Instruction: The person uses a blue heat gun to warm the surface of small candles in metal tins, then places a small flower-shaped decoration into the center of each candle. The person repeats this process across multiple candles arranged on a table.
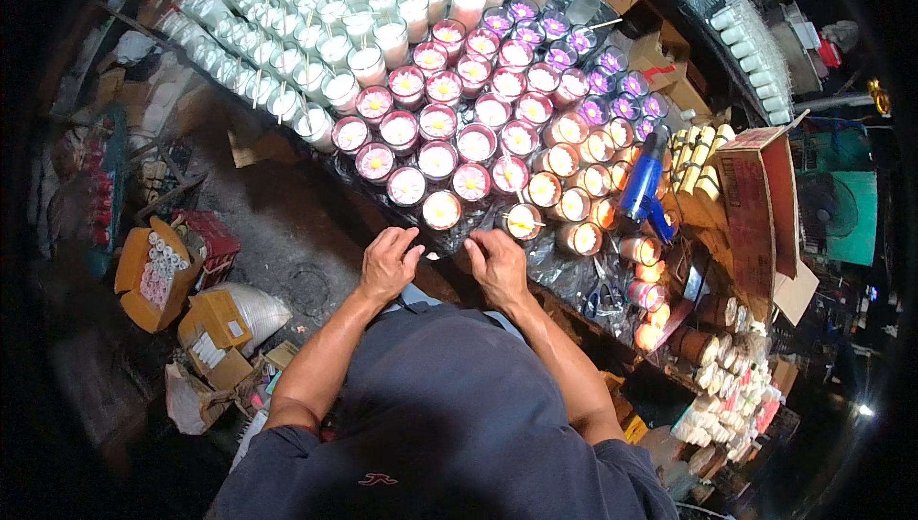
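Note:
My left hand [390, 264] hovers at the near edge of the table, its fingers curled in a pinch. Opposite it, my right hand [498, 265] is closed too, with thumb and fingertips drawn together. Whatever either hand holds, if anything, is too small to make out. Just beyond them stands a glass candle [442, 210] with a pale flower shape on top. A neighbouring orange candle [522, 221] has a thin stick lying across its rim. Rows of pink-red candles [437, 158] in glasses spread behind, with purple candles [610, 61] to their right.
White candles in glasses [335, 46] crowd the far left. On the right lie a blue heat gun [644, 180] and scissors [604, 292], near an upright cardboard box [755, 204]. Open cartons [153, 276] and a white sack [256, 314] sit on the floor at left.

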`<state>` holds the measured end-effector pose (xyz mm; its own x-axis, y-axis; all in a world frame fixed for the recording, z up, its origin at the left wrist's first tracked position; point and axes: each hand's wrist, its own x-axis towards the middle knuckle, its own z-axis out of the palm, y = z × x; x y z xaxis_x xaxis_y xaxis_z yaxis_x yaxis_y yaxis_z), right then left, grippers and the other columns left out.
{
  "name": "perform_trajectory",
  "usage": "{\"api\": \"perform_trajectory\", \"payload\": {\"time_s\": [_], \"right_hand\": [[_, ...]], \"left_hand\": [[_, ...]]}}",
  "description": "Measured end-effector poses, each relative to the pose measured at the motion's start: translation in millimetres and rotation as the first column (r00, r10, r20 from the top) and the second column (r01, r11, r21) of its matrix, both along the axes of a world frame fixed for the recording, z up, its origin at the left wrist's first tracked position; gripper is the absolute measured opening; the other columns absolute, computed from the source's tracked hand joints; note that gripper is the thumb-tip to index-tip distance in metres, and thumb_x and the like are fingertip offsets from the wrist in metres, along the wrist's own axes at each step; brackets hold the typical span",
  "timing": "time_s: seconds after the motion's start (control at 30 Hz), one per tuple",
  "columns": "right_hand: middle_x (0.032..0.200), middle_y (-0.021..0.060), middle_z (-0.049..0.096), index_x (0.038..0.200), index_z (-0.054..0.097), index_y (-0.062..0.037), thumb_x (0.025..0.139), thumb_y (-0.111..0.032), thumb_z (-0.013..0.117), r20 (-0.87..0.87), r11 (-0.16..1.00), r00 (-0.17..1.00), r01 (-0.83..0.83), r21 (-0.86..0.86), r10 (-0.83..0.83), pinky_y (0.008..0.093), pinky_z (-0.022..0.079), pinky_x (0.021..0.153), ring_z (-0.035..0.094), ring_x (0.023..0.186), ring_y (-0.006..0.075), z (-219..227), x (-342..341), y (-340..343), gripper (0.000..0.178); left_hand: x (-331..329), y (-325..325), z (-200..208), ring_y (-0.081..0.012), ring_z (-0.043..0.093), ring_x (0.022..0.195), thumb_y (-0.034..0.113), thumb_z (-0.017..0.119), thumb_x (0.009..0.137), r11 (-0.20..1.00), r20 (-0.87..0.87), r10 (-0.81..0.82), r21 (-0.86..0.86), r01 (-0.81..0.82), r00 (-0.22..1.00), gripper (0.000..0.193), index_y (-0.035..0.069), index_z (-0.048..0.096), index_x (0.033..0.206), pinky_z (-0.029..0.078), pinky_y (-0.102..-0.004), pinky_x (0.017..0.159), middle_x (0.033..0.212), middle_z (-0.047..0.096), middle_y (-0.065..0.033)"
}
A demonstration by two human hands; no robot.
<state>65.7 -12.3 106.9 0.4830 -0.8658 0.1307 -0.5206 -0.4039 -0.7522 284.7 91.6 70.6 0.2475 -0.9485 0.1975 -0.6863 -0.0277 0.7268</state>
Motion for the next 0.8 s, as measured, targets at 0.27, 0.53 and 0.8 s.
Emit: {"api": "perform_trajectory", "payload": {"time_s": [0.27, 0.53, 0.8], "right_hand": [[0.089, 0.0148, 0.068, 0.109, 0.074, -0.0046, 0.094, -0.018, 0.080, -0.202, 0.997, 0.979, 0.021, -0.079, -0.037, 0.0480, 0.056, 0.072, 0.071, 0.083, 0.0371, -11, 57, -15, 0.022], [0.087, 0.0123, 0.066, 0.101, 0.073, -0.0071, 0.092, -0.013, 0.078, -0.272, 0.983, 0.962, -0.020, -0.184, -0.031, 0.0503, 0.053, 0.070, 0.067, 0.078, 0.0372, -15, 66, -20, 0.012], [0.091, 0.0117, 0.068, 0.115, 0.077, -0.0071, 0.093, -0.015, 0.080, -0.279, 0.985, 0.960, -0.015, -0.169, -0.033, 0.0462, 0.050, 0.073, 0.067, 0.080, 0.0346, -10, 69, -21, 0.023]], "left_hand": [[33, -10, -11, -0.0358, 0.070, 0.092, 0.009, 0.083, 0.089, 0.969, -0.074, -0.244, -0.045, 0.242, 0.967, 0.034, -0.001, 0.073, 0.120, 0.058, -0.0454, 0.081, 0.100, 0.069, -0.0155], [34, -38, -8, -0.0291, 0.067, 0.074, 0.021, 0.080, 0.094, 0.917, 0.031, -0.387, -0.091, 0.388, 0.921, 0.037, 0.005, 0.073, 0.127, 0.057, -0.0428, 0.072, 0.081, 0.065, -0.0092], [26, -45, -13, -0.0319, 0.071, 0.074, 0.025, 0.083, 0.091, 0.894, 0.097, -0.444, 0.118, 0.432, 0.891, 0.052, 0.007, 0.066, 0.137, 0.058, -0.0463, 0.069, 0.082, 0.068, -0.0117]]}}
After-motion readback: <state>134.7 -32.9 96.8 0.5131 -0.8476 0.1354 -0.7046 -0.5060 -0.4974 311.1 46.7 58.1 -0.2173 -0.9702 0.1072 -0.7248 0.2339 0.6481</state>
